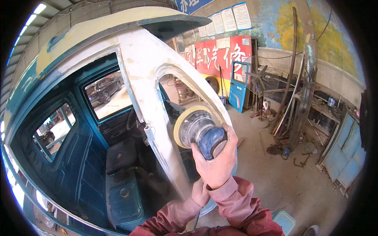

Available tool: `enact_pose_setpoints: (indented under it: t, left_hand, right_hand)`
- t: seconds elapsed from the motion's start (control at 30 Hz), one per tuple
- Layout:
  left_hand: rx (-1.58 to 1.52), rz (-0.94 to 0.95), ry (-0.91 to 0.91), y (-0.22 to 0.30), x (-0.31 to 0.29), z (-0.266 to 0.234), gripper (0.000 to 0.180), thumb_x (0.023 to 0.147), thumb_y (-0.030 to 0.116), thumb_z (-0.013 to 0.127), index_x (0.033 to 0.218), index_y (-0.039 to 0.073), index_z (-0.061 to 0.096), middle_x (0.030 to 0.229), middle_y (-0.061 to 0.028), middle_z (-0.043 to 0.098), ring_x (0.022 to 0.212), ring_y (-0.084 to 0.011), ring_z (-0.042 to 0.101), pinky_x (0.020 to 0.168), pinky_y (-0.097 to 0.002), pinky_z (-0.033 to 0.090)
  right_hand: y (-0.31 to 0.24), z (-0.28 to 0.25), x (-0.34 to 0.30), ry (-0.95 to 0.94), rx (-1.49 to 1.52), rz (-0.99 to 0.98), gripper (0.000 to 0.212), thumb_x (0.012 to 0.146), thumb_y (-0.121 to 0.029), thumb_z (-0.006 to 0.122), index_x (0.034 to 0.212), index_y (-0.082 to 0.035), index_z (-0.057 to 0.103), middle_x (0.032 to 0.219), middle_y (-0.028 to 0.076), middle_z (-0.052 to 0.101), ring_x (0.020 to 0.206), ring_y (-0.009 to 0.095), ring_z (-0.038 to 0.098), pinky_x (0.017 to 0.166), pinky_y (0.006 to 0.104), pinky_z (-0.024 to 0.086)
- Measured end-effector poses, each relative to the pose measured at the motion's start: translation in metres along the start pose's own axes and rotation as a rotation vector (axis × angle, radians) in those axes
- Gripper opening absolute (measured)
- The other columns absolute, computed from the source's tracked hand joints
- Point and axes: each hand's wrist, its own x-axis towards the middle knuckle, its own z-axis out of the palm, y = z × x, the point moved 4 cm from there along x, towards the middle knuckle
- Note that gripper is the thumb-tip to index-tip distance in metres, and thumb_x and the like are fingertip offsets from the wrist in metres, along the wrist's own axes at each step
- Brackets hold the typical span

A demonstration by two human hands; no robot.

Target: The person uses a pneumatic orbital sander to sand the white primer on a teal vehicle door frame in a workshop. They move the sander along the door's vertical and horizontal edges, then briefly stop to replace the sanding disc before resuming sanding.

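My right hand (215,167) is wrapped around the blue top of a round orbital sander (196,126), thumb on one side and fingers on the other. Its yellow pad faces left, toward the whitish front pillar (147,90) of a vehicle cab; I cannot tell whether it touches. Just below the right wrist, my left hand (201,193) is curled, with most of its fingers hidden. A thin dark hose (196,221) shows beneath it; whether the left hand grips that hose is unclear. The cab's door opening reveals a teal inside wall (75,157).
A dark seat (122,155) is inside the cab, under a pale roof (90,33) with a projecting edge. At right, a detached blue door (239,87), a large fan (262,76), a thick post (305,90) and a blue cabinet (346,147) stand along the wall.
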Motion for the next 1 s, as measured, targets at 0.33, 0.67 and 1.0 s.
enact_pose_setpoints:
  t: [0.33,0.67,1.0]
  left_hand:
    - [-0.174,-0.032,0.044,0.032,0.011,0.008,0.041,0.107,0.024,0.053,0.136,-0.003,0.06,0.136,-0.0143,0.066,0.126,-0.0249,0.063,0.106,-0.0369,0.048]
    - [-0.421,-0.024,0.029,0.039,0.027,0.005,0.042,0.104,0.024,0.057,0.136,-0.002,0.061,0.135,-0.0147,0.067,0.125,-0.0238,0.063,0.106,-0.0367,0.049]
    - [-0.178,0.066,0.051,0.043,0.034,-0.003,0.045,0.105,0.029,0.056,0.137,-0.002,0.06,0.135,-0.0139,0.066,0.125,-0.0232,0.063,0.106,-0.0368,0.049]
  right_hand:
    - [-0.009,0.0,0.021,-0.019,-0.026,-0.099,0.088,0.075,-0.023,0.088,0.147,0.0,0.042,0.122,0.024,0.057,0.107,0.043,0.063,0.087,0.0455,0.055]
    - [-0.01,0.012,0.038,-0.09,0.061,-0.048,0.083,0.075,-0.017,0.087,0.143,0.001,0.043,0.121,0.025,0.058,0.11,0.044,0.062,0.093,0.0471,0.052]
    - [-0.012,0.02,0.045,-0.033,0.032,-0.165,0.08,0.078,-0.024,0.085,0.144,-0.002,0.046,0.117,0.024,0.057,0.097,0.045,0.065,0.076,0.047,0.057]
